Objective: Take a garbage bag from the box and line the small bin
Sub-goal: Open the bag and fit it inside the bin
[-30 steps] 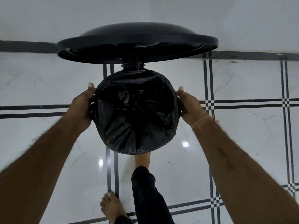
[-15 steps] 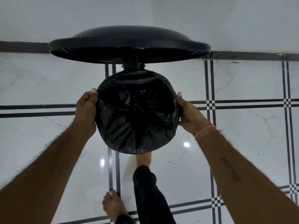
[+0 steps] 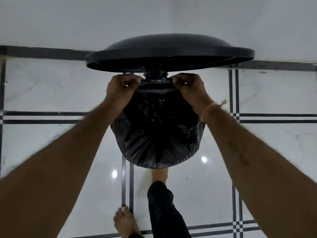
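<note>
A small bin (image 3: pixel 201 131) stands on the white floor (image 3: pixel 51 93), which has dark lines across it. The black garbage bag (image 3: pixel 157 134) is already inside the bin and hangs over its rim all the way around, so almost none of the bin itself can be seen. The round black lid (image 3: pixel 169 52) stands up at the back, open above the bin. Both hands are at the far side of the rim, just under the lid's hinge (image 3: pixel 155 74). The left hand (image 3: pixel 120 86) is curled shut, pinching the edge of the bag on the left of the hinge. The right hand (image 3: pixel 190 85) is curled shut the same way, pinching the bag's edge on the right of the hinge. A thin thread (image 3: pixel 214 107) goes around the right wrist. One bare foot (image 3: pixel 158 174) is at the bin's near side, partly hidden under it. The other bare foot (image 3: pixel 127 222) is flat on the floor, nearer the camera.
</note>
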